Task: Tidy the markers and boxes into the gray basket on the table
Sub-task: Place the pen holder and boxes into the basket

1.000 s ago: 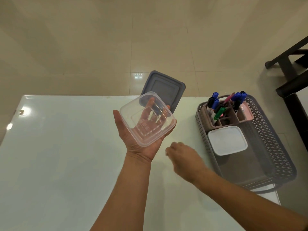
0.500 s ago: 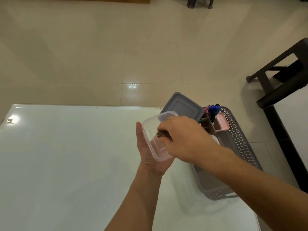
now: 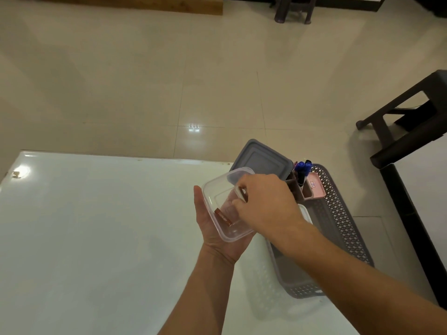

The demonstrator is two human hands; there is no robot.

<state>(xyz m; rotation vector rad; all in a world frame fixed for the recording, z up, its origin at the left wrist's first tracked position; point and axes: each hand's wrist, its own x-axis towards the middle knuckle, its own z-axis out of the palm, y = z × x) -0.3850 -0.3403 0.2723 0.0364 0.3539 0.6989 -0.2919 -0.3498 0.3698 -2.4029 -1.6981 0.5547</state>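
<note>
My left hand (image 3: 217,240) sits just right of the frame's centre, palm up. It cradles the clear box (image 3: 211,189), thumb straight up along the box's left wall, with the open side facing me. The box is held above the white table (image 3: 96,226), tipped so its long axis runs from lower left to upper right. A brown stick (image 3: 223,217) lies on the box's floor, its long axis slanting from upper left to lower right. My right hand (image 3: 268,204) reaches in over the rim, fingers curled, pinching a second brown piece (image 3: 243,192). Behind it the gray lid (image 3: 263,160) leans. The gray basket (image 3: 343,226) lies to the right, with blue markers (image 3: 302,169) standing upright.
</note>
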